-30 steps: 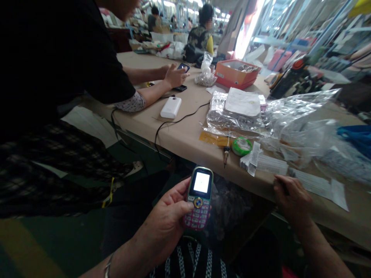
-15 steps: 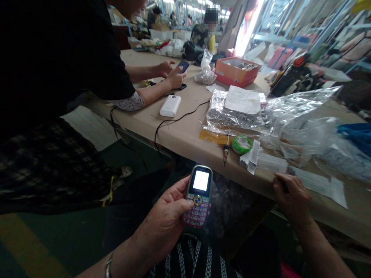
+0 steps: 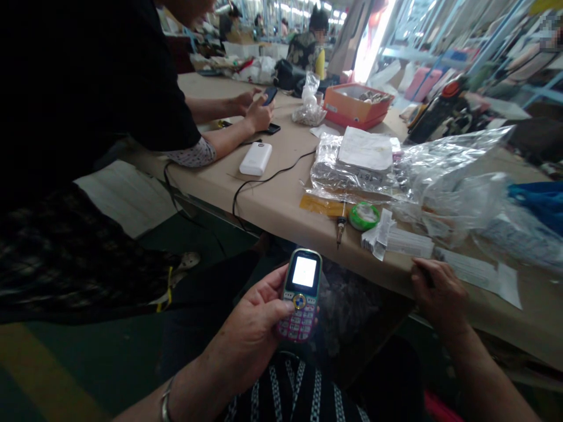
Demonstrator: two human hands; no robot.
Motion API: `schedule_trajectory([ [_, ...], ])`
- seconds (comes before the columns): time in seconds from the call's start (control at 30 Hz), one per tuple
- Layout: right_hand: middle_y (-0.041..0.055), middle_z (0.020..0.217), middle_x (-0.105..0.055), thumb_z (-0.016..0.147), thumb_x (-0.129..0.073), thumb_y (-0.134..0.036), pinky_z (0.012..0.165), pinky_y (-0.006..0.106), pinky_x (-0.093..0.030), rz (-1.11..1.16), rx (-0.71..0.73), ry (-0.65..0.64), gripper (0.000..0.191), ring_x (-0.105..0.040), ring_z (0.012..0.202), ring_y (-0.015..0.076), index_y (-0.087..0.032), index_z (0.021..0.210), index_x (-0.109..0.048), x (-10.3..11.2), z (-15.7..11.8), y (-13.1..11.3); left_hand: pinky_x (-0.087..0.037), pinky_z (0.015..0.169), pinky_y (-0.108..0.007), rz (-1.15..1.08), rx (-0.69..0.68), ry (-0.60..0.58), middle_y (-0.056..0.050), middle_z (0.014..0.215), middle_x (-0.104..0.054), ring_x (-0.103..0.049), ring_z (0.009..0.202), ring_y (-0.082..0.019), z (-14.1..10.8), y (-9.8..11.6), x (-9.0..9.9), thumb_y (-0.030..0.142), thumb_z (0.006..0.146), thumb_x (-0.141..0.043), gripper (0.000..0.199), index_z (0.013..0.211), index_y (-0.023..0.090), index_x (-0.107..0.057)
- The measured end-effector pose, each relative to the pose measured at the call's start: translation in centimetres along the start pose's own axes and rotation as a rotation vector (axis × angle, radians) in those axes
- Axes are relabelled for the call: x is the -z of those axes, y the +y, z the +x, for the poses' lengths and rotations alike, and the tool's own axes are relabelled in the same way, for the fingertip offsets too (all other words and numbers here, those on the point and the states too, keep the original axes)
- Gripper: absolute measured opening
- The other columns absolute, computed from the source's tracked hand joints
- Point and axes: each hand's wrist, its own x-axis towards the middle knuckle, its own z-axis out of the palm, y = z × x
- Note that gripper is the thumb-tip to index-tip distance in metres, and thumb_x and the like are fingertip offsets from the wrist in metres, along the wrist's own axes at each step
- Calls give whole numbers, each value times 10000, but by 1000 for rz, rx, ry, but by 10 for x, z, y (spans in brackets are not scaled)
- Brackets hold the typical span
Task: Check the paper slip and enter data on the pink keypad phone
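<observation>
A small keypad phone (image 3: 300,296) with a lit white screen stands upright in my left hand (image 3: 257,328), the thumb lying by its round centre button. My right hand (image 3: 442,296) rests on the table's front edge, fingers curled under; whether anything is in it is hidden. Just beyond that hand lie white paper labels (image 3: 411,243). To their left are a green roll of tape (image 3: 364,216) and a thin pointed tool (image 3: 341,230).
At the left, a person in black leans on the table (image 3: 281,202), holding a smartphone (image 3: 270,95). Further things are a white power bank (image 3: 255,159) with a black cable, clear plastic bags (image 3: 457,170), an orange box (image 3: 356,108) and a dark bottle (image 3: 435,114).
The view has shifted slightly, so the table things sit a little further left and higher. The other person's smartphone has moved a little left. My hands keep their hold and place.
</observation>
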Motion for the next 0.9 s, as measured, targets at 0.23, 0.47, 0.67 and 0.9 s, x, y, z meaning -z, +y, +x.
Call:
schedule_trajectory([
  [0.23,71,853,-629,887,-510,-264,752,346,-493,-3,-1,12,158,-592,799,225,-171,965,-611,2,1,-2,-486,628,-241,103,16,60,-54,870,-654,-612,697,-143,2,-6,0,81,634,-683,553,1163,191,-567],
  [0.47,80,854,-624,891,-503,-272,750,352,-492,13,1,10,170,-592,801,227,-161,957,-614,0,0,0,-477,585,-242,173,-5,111,-35,855,-632,-591,652,-131,6,-12,-3,72,618,-661,586,1175,196,-530],
  [0.67,81,848,-620,891,-501,-276,735,345,-489,9,12,20,177,-590,789,225,-152,948,-614,-1,0,-1,-476,587,-244,222,-27,124,-29,852,-634,-582,638,-122,5,-17,-6,57,616,-632,587,1176,197,-527],
  [0.9,76,846,-624,885,-511,-271,743,343,-489,-14,16,32,166,-591,795,226,-158,946,-615,-1,-1,1,-473,578,-258,256,3,166,-32,839,-629,-583,631,-132,2,-19,-5,58,610,-627,598,1186,186,-522],
])
